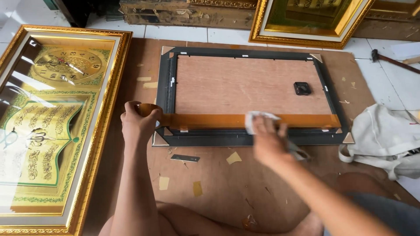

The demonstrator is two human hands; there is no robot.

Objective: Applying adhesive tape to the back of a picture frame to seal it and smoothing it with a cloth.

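A dark picture frame [245, 139] lies face down on a brown board, its plywood backing [245, 85] facing up. A strip of brown tape [210, 120] runs along the backing's near edge. My left hand [138, 120] grips the tape roll [146, 108] at the frame's near left corner. My right hand [267, 140] presses a white cloth [258, 119] onto the tape near its middle; this hand is blurred. A small black clock mechanism [302, 88] sits on the backing at the right.
A large gold-framed clock picture [52, 122] lies at the left. More gold frames [306, 22] lean at the back. A white cloth bag [385, 137] and a hammer [389, 59] lie at the right. Tape scraps dot the board [218, 183].
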